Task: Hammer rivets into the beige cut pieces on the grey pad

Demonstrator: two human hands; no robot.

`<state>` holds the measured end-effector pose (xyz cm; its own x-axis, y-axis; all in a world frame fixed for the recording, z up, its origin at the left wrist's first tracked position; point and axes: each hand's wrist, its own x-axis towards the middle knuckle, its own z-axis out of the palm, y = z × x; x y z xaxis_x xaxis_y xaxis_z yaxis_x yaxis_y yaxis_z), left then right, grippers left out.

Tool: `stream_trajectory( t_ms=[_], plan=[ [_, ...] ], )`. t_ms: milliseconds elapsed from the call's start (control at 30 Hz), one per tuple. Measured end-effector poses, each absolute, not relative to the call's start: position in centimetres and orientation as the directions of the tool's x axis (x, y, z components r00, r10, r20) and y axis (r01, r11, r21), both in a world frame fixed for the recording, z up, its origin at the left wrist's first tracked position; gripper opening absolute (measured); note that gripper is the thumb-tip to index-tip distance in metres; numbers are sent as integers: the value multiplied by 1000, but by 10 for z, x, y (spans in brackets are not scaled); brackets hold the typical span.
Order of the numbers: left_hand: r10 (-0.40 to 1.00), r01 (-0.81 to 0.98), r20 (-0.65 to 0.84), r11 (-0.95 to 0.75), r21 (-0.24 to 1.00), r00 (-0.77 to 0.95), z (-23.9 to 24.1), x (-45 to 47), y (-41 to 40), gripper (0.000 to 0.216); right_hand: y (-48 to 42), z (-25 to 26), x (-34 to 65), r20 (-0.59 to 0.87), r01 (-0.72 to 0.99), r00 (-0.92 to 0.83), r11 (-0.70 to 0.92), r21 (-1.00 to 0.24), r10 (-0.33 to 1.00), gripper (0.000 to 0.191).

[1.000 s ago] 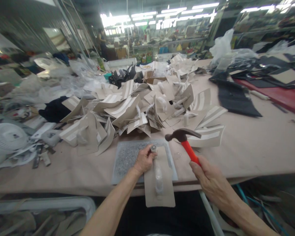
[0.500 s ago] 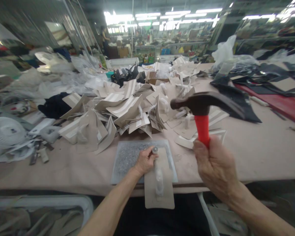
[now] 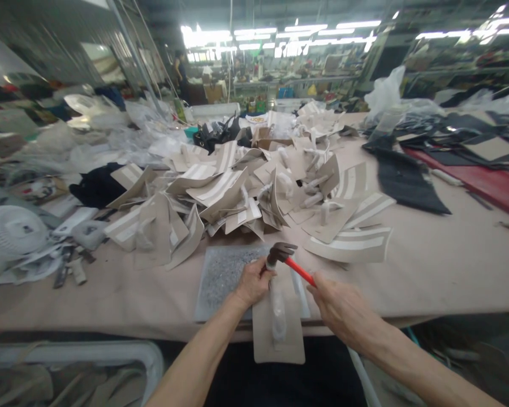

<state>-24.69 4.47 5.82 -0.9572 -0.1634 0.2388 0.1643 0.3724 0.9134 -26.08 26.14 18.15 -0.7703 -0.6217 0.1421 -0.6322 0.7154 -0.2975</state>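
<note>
My right hand point(image 3: 338, 302) is wrapped round the red handle of a claw hammer point(image 3: 297, 270). The hammer's dark head rests on or just over the top of a short round metal punch point(image 3: 270, 268), which my left hand point(image 3: 253, 282) pinches upright. Under the punch lies a flat beige panel point(image 3: 279, 351) with a strap wrapped in clear plastic along its middle. Its near end sticks out past the table edge. Beneath the panel is a scuffed grey board point(image 3: 221, 278). The punch's lower tip is hidden by my fingers.
Beige panels with white strips point(image 3: 220, 183) are heaped behind the board. A white fan point(image 3: 14, 232) stands at left, and a black sheet point(image 3: 407, 178) lies at right. Below the table edge on the left is a white-rimmed bin point(image 3: 152, 359) holding beige pieces.
The hammer has come down and to the left from its raised position on the right, onto or close to the punch. My left hand keeps its pinch in nearly the same place.
</note>
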Motion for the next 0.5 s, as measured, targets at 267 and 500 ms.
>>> stream_trajectory(
  t_ms=[267, 500],
  plan=[
    [-132, 203, 269, 377, 904, -954, 55, -249, 42, 17, 294, 145, -296, -123, -318, -902, 831, -456, -413, 28],
    [-105, 175, 210, 272, 946, -972, 50, -248, 42, 43, 322, 84, -310, -125, -269, -947, 944, -192, -296, 31]
  ],
)
